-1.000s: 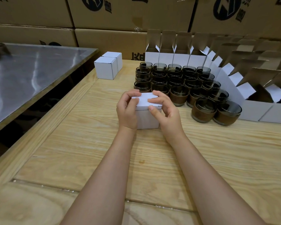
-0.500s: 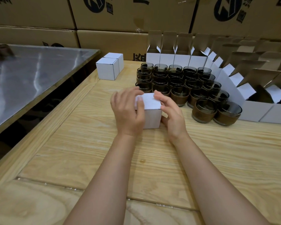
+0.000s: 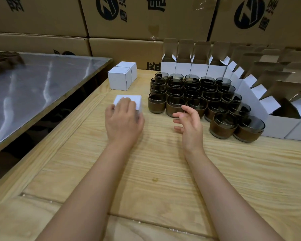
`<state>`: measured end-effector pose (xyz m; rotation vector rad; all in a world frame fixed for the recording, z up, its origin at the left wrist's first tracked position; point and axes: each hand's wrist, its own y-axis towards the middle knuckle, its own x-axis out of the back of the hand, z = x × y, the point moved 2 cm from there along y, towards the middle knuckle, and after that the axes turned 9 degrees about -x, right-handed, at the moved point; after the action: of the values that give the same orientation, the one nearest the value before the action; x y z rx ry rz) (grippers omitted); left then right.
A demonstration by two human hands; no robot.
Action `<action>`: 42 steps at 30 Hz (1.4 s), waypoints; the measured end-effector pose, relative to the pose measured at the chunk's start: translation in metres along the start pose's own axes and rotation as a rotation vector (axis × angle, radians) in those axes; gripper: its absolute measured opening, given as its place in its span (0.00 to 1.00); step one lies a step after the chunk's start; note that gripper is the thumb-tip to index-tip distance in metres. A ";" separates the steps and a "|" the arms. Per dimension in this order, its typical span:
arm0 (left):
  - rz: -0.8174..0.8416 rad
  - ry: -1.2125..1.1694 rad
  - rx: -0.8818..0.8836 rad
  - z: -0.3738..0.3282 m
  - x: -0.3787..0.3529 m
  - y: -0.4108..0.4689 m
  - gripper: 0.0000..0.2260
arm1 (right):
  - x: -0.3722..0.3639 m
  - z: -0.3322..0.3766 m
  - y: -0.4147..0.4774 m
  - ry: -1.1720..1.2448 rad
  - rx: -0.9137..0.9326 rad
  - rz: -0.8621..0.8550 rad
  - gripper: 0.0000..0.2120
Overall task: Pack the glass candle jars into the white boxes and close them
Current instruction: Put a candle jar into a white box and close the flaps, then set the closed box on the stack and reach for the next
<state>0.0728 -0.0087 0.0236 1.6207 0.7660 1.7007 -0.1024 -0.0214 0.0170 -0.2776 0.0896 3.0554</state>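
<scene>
Closure of the white box (image 3: 129, 100) looks finished. Half a second ago both hands were round it in front of the candle jars (image 3: 196, 98); now only the left hand (image 3: 124, 121) is on it. That hand lies over it from above, fingers curled across the flat lid and thumb down the side nearest the jars. The box has slid away from the jars' left edge, toward the two closed boxes (image 3: 122, 78) standing left of the jars' far row. The right hand (image 3: 189, 123) has let go and hovers empty, fingers loosely spread, just in front of the jars' near-left corner, touching none of them. My reading is that this box is being put aside with the finished ones, leaving the right hand free for the next jar. Many jars remain unpacked, and open boxes (image 3: 184, 66) wait behind and to the right of the jars on the bench (image 3: 146, 180).
</scene>
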 end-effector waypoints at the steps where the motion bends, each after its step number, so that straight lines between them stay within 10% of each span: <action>1: 0.035 -0.021 0.044 0.013 -0.006 0.000 0.12 | -0.001 -0.001 0.001 -0.010 -0.003 0.003 0.11; 7: 0.116 -0.204 0.297 0.072 -0.046 0.019 0.20 | -0.004 -0.009 0.009 -0.106 -0.016 0.010 0.11; 24: 0.261 -0.214 0.268 0.114 -0.113 0.057 0.32 | -0.007 -0.022 0.015 -0.261 -0.012 0.065 0.11; 42: 0.158 -0.767 0.686 -0.081 -0.019 -0.005 0.30 | 0.003 -0.012 0.003 -0.241 -0.100 0.002 0.11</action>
<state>-0.0077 -0.0190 0.0031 2.6144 0.8654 0.7674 -0.1036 -0.0249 0.0052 0.0870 -0.0761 3.0714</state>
